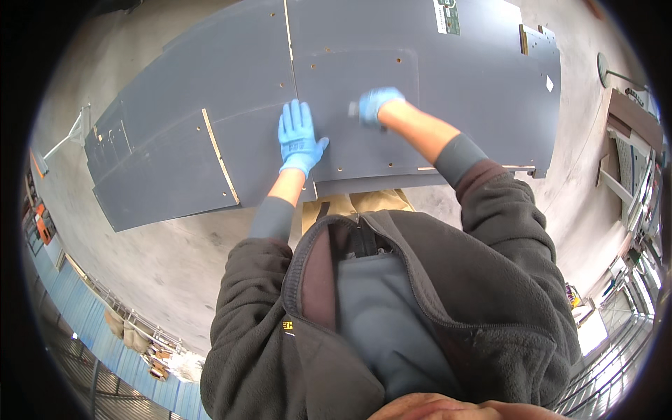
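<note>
My left hand (299, 137), in a blue glove, lies flat on a large dark grey panel (245, 77), fingers outstretched and thumb apart. It rests across the lower end of a thin seam that runs up the panel. To its right, my right hand (379, 105), also blue-gloved, is closed and blurred by motion above the panel. A small pale end (353, 109) of some object sticks out on its left side, and a dark bit shows beneath the hand. What that object is cannot be made out.
Pale wooden strips (220, 157) and small round holes mark the panel. A printed label (447, 15) is near its far edge. Concrete floor (168, 269) surrounds it. A white metal stand (68, 131) is at left; stacked boards (633, 119) and a round-based stand (603, 70) are at right.
</note>
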`<state>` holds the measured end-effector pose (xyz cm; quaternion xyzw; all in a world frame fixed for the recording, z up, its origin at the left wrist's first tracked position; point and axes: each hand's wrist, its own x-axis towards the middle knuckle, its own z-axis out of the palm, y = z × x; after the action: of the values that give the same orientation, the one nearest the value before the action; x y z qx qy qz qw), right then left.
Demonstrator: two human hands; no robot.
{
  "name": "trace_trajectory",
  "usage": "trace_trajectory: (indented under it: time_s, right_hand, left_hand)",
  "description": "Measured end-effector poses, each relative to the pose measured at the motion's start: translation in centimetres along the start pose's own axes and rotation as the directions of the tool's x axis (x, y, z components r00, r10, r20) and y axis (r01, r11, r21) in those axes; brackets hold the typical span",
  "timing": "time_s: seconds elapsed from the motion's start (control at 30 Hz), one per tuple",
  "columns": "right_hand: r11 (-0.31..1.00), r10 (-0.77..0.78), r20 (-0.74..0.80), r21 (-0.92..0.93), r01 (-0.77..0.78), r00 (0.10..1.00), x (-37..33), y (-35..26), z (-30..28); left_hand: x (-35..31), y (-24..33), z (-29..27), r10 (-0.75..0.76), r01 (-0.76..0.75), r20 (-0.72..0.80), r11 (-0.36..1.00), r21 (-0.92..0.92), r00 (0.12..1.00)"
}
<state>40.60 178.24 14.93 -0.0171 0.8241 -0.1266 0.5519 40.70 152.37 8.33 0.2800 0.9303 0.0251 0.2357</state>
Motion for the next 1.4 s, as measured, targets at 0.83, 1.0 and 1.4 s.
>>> trace_trajectory:
  time_s: [0.83, 1.0, 1.4]
  right_hand:
    - [0.952, -0.232, -0.407, 0.092, 0.293, 0.883, 4.3, -11.3, -15.7]
    - [0.946, -0.161, -0.282, 0.23, 0.23, 0.946, 4.7, -22.3, -14.1]
    - [0.984, -0.045, -0.008, 0.17, 0.046, 0.999, 8.5, -44.8, -0.1]
  left_hand:
    - [-1.2, -2.4, -1.7, -0.051, 0.049, 0.255, 0.999, 0.013, 0.966]
    - [-2.8, -5.9, -0.2, 0.103, -0.093, 0.085, 0.988, -0.12, 0.991]
    - [-23.5, -47.8, 2.6, -0.628, 0.526, -0.322, 0.774, -0.352, 0.708]
